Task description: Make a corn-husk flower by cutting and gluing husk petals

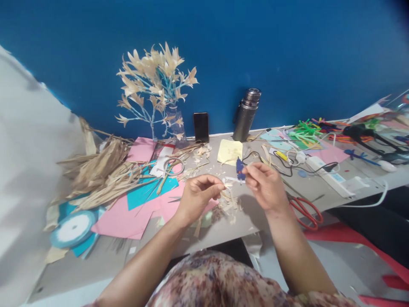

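My left hand (pixel 204 192) is closed in a pinch over the middle of the table. A small pale piece of dried husk (pixel 227 186) shows at its fingertips. To the right, my right hand (pixel 266 185) is raised with thumb and fingers pressed together. Whatever lies between them is too small to make out. Just left of those fingertips is a blue glue gun (pixel 240 167), nozzle pointing away; it looks to be behind the hand, though contact is unclear. Pale husk scraps (pixel 231 202) lie below both hands. Scissors with red handles (pixel 306 212) rest by my right wrist.
Dried husks (pixel 99 170), pink paper (pixel 123 219) and a ribbon spool (pixel 73 228) cover the left side. Husk flowers (pixel 153 72) stand in a clear vase near a phone (pixel 201 127) and a flask (pixel 246 115). A power strip (pixel 330 175) lies right.
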A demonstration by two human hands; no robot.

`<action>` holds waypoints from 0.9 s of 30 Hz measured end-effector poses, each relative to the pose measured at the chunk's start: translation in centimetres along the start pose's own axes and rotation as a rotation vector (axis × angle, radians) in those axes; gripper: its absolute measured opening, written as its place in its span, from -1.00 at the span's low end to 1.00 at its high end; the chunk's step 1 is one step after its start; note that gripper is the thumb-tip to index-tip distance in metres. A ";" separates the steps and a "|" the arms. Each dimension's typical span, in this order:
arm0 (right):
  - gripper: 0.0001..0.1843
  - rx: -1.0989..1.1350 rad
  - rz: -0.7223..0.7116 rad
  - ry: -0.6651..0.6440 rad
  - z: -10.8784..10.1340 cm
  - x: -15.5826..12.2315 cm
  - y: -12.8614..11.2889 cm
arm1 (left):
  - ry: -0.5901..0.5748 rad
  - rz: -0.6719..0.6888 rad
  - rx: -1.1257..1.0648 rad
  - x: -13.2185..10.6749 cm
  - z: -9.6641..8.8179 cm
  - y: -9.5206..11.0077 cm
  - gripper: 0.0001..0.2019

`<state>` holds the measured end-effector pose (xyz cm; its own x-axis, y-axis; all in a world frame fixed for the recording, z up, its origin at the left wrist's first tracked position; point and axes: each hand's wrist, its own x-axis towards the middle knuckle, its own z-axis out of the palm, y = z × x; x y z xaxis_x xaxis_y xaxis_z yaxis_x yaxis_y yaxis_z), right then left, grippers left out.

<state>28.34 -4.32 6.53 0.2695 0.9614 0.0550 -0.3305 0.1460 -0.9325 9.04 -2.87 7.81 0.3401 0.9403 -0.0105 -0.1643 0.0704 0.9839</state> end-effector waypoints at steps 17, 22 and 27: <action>-0.84 -1.289 -0.700 -0.164 3.1 -3.2 -2.6 | 0.272 -0.082 -0.012 0.0 0.6 -1.1 -0.79; -0.85 -1.432 -0.743 -0.097 3.5 -3.2 -2.0 | 0.282 -0.117 -0.074 0.0 0.9 -1.8 -0.74; -0.86 -1.492 -0.733 -0.063 3.7 -3.2 -1.8 | 0.335 -0.063 -0.031 0.0 0.9 -2.5 -0.76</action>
<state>24.78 -6.78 9.34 -0.0801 0.8069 0.5853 0.9495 0.2404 -0.2015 10.24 -3.36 5.55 0.0285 0.9906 -0.1341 -0.1829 0.1371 0.9735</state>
